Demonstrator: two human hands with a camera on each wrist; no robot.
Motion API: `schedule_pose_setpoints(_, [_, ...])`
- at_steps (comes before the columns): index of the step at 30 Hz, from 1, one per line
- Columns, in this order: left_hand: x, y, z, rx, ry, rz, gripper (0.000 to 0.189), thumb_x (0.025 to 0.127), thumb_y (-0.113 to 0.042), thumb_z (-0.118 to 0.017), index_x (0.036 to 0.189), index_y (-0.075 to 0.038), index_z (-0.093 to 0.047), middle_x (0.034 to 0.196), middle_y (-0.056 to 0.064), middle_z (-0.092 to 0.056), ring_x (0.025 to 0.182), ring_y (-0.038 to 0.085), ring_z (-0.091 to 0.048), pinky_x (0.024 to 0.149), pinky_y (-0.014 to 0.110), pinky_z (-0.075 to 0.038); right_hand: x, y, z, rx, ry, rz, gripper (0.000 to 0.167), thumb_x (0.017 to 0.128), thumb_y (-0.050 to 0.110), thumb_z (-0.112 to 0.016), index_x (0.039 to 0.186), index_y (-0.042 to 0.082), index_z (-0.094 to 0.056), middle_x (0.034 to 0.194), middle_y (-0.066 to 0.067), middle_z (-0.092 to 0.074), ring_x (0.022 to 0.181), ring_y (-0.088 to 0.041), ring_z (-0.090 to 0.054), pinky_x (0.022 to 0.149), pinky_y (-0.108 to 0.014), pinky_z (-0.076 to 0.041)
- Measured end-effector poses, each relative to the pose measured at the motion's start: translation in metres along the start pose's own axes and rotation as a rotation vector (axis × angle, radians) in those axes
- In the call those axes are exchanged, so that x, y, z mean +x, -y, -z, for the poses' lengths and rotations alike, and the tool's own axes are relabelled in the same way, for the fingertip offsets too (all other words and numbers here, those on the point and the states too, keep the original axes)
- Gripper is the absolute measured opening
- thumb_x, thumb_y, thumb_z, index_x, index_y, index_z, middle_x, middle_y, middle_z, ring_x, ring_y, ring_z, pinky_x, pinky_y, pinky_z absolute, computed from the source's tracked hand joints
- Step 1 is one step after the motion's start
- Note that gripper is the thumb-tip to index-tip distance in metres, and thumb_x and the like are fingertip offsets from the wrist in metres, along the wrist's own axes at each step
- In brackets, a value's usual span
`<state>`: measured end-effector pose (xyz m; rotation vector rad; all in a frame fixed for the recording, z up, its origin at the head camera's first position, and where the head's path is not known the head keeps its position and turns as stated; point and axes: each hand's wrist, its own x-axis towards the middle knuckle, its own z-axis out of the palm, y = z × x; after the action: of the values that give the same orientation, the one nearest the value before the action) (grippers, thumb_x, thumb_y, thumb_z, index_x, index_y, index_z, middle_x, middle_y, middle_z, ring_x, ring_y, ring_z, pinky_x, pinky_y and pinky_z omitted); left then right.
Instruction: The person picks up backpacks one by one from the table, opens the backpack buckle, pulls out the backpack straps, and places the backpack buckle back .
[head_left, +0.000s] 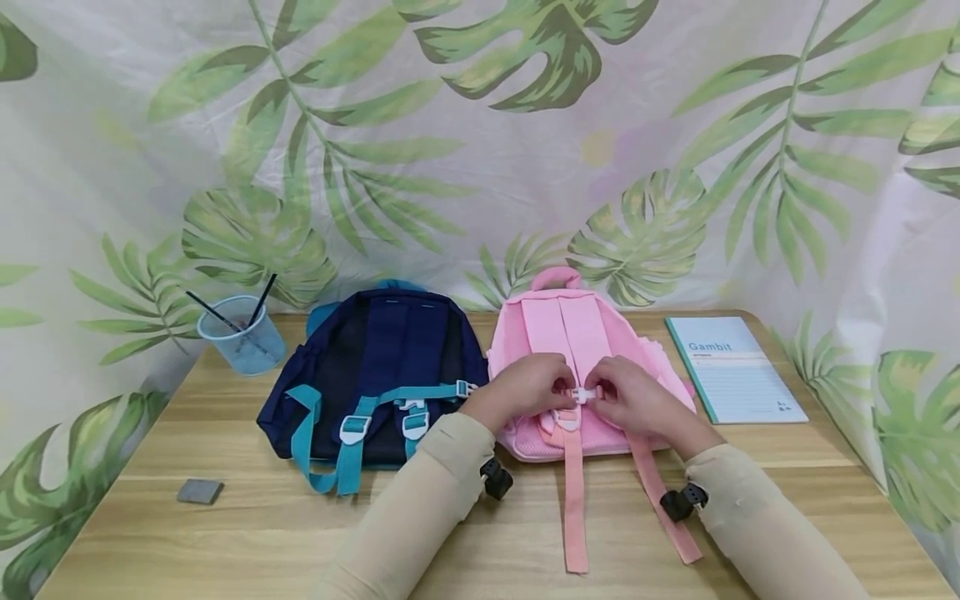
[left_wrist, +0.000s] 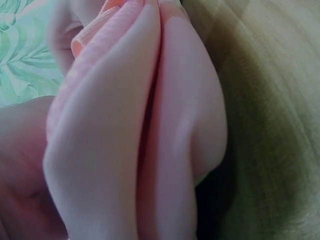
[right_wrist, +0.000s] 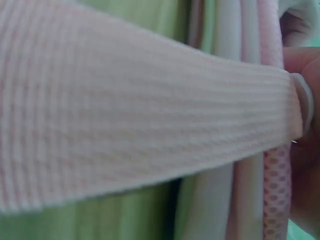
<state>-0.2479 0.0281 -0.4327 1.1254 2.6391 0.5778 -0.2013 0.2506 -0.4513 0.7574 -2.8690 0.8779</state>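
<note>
A pink backpack (head_left: 510,333) lies with its strap side up at the centre right of the table. Over its lower middle, my left hand (head_left: 531,385) and right hand (head_left: 632,395) face each other at a small white buckle (head_left: 582,395). The left fingers pinch its left end, and the right fingers pinch its right end. Two peach straps hang toward me, one strap (head_left: 574,508) below the left hand and another strap (head_left: 660,492) below the right. In the right wrist view a peach strap (right_wrist: 150,110) crosses close to the camera. Pink fabric of the backpack (left_wrist: 110,130) fills the left wrist view.
Left of the pink backpack lies a navy backpack (head_left: 318,387) with teal straps. A blue translucent cup (head_left: 251,350) holding two dark sticks stands farther left. Nearer me is a grey block (head_left: 200,491). A notebook (head_left: 738,375) marked "Gambit" lies at the right.
</note>
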Motion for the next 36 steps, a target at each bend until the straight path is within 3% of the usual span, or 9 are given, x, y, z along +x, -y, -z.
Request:
schedule_pose_setpoints(4, [0.001, 0.0, -0.002, -0.015, 0.008, 0.027, 0.021, 0.1, -0.029, -0.08, 0.112, -0.012, -0.08, 0.1, -0.001, -0.068, 0.09, 0.012, -0.058, 0.088, 0.025, -0.051, -0.001, -0.002, 0.005, 0.041, 0.03, -0.062, 0.015, 0.092, 0.005, -0.077, 0.103, 0.011, -0.071, 0.092, 0.0, -0.063, 0.088, -0.014, -0.055, 0.078, -0.029, -0.047])
schedule_pose_setpoints(11, [0.0, 0.001, -0.003, -0.032, 0.008, 0.041, 0.021, 0.1, -0.029, -0.08, 0.112, -0.012, -0.08, 0.101, -0.001, -0.069, 0.091, 0.012, -0.059, 0.089, 0.025, -0.051, -0.004, -0.005, 0.009, 0.062, 0.039, -0.095, 0.016, 0.092, 0.006, -0.078, 0.106, 0.012, -0.072, 0.094, 0.002, -0.064, 0.089, -0.015, -0.056, 0.08, -0.028, -0.048])
schedule_pose_setpoints(16, [0.001, 0.002, -0.003, -0.031, 0.01, 0.039, 0.022, 0.101, -0.029, -0.08, 0.112, -0.011, -0.08, 0.102, -0.001, -0.069, 0.091, 0.012, -0.06, 0.09, 0.026, -0.053, -0.006, -0.006, 0.011, 0.08, 0.021, -0.073, 0.017, 0.094, 0.007, -0.077, 0.111, 0.009, -0.073, 0.097, 0.0, -0.067, 0.091, -0.015, -0.059, 0.082, -0.03, -0.051])
schedule_pose_setpoints(24, [0.002, 0.002, -0.002, -0.026, 0.015, 0.026, 0.019, 0.101, -0.028, -0.079, 0.111, -0.012, -0.08, 0.1, -0.001, -0.069, 0.09, 0.011, -0.06, 0.088, 0.025, -0.052, -0.008, -0.006, 0.013, 0.099, 0.002, 0.022, 0.033, 0.102, 0.003, -0.069, 0.135, 0.006, -0.07, 0.11, -0.003, -0.073, 0.096, -0.013, -0.06, 0.086, -0.035, -0.055])
schedule_pose_setpoints(30, [0.001, 0.002, -0.001, -0.042, 0.025, 0.049, 0.02, 0.101, -0.029, -0.079, 0.111, -0.012, -0.079, 0.1, -0.002, -0.069, 0.091, 0.012, -0.06, 0.09, 0.026, -0.053, -0.012, -0.005, 0.02, 0.08, 0.009, -0.063, 0.029, 0.101, 0.008, -0.075, 0.13, 0.006, -0.073, 0.111, -0.002, -0.073, 0.097, -0.015, -0.062, 0.089, -0.038, -0.057])
schedule_pose_setpoints(36, [0.002, 0.0, -0.001, -0.012, 0.022, 0.063, 0.021, 0.099, -0.034, -0.081, 0.105, -0.015, -0.077, 0.094, -0.004, -0.066, 0.087, 0.013, -0.058, 0.085, 0.024, -0.05, -0.013, -0.011, 0.023, 0.071, 0.001, -0.07, 0.019, 0.097, 0.013, -0.081, 0.116, 0.01, -0.079, 0.097, 0.002, -0.07, 0.087, -0.012, -0.057, 0.079, -0.027, -0.052])
